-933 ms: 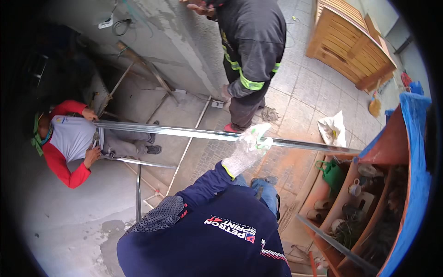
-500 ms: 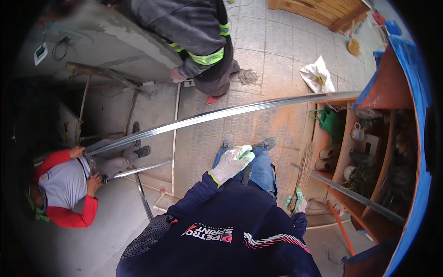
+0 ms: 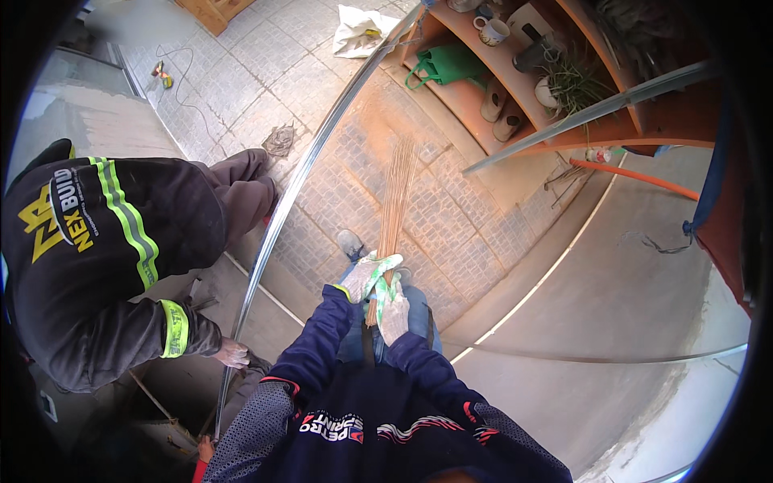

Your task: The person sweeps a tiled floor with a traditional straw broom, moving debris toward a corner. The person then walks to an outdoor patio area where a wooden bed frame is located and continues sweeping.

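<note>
A broom of thin bundled sticks (image 3: 394, 201) stands out in front of my body, its loose ends pointing away from me. My left hand (image 3: 369, 275), in a white and green work glove, is closed around the bundle near its bound end. Just below, my right hand (image 3: 392, 316) in a matching glove also grips it. The short butt end of the sticks shows beneath the hands. Beneath the broom lies the patterned paved floor (image 3: 451, 217).
A long metal channel (image 3: 310, 149) slants past on my left, where a co-worker's hand (image 3: 232, 354) touches it. Another metal channel (image 3: 596, 113) crosses the orange shelf unit (image 3: 483, 56). A white sack (image 3: 362, 32) lies ahead; an orange pole (image 3: 636, 179) is at right.
My left hand has come onto the broom, joining my right. The broom has moved from my right side to in front of me. The view has turned right, and the dark-clothed co-worker appears closer.
</note>
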Demonstrator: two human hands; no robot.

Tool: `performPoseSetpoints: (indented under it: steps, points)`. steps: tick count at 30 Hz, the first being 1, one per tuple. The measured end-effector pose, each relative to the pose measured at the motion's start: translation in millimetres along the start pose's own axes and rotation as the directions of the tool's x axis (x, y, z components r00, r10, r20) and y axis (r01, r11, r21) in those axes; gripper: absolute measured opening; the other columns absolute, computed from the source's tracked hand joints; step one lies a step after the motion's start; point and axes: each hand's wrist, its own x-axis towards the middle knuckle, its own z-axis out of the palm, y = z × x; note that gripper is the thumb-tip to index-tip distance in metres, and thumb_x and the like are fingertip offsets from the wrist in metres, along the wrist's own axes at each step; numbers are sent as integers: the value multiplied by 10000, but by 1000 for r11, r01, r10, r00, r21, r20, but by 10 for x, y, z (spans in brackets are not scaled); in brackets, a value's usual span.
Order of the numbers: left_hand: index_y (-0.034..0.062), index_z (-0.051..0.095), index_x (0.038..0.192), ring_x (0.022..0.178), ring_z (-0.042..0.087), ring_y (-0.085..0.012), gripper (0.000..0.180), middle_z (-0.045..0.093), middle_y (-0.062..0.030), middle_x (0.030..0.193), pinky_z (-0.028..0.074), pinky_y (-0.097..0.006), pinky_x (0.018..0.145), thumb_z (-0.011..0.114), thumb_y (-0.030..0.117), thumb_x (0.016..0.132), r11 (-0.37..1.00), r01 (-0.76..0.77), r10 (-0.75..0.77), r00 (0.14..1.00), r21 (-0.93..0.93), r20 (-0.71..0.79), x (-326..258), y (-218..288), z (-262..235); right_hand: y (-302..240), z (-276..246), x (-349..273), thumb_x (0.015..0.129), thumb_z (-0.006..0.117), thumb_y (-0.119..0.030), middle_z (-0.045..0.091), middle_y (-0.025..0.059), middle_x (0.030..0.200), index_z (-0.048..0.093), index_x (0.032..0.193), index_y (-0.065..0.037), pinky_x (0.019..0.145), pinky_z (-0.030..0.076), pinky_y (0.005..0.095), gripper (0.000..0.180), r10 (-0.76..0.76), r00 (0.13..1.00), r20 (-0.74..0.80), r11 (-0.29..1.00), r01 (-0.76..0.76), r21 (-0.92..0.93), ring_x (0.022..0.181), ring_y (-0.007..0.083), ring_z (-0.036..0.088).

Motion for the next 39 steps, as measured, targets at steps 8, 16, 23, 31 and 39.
performPoseSetpoints:
  steps: [8,16,23,31,39]
  points:
    - [85,522,1451,918,744,-364,683,738,-213,1069,585,-437,829,768,383,889,277,-119,517,855,953,-44,1274,-133,-1465,737,524,-168,1091,499,-117,676,86,1249,409,1579,-102,698,542,250,496,503,615,608,44,-721,692,857,118,638]
    - [132,450,1545,1066,697,-428,830,700,-284,1162,554,-488,905,671,615,907,-156,72,331,943,985,-16,2330,-472,-2471,2252,2009,-186,1036,585,-289,657,246,1287,429,1536,-100,908,539,465,557,575,778,255,602,-612,513,1121,409,658]
    - [168,451,1554,1135,672,-415,825,656,-229,1317,541,-502,942,603,677,923,-303,-120,65,987,945,146,3263,-981,-3155,2738,1833,370,979,702,-276,684,199,1185,472,1520,-85,873,555,414,618,387,875,290,783,-478,397,1043,300,698]
    - [168,569,1474,824,713,-395,765,698,-220,959,579,-473,746,730,592,858,-429,-346,90,903,834,421,3666,-1323,-3730,2958,1336,610,887,831,-179,706,108,1020,564,1480,-97,786,568,310,655,655,756,22,696,-614,374,922,160,673]
    - [139,636,1413,799,714,-377,612,720,-184,980,567,-469,710,703,512,932,-433,66,616,750,899,242,3294,-1030,-4732,3337,1563,826,929,738,-142,735,65,1010,623,1438,-132,748,553,276,522,488,860,-147,867,-458,195,839,123,680]
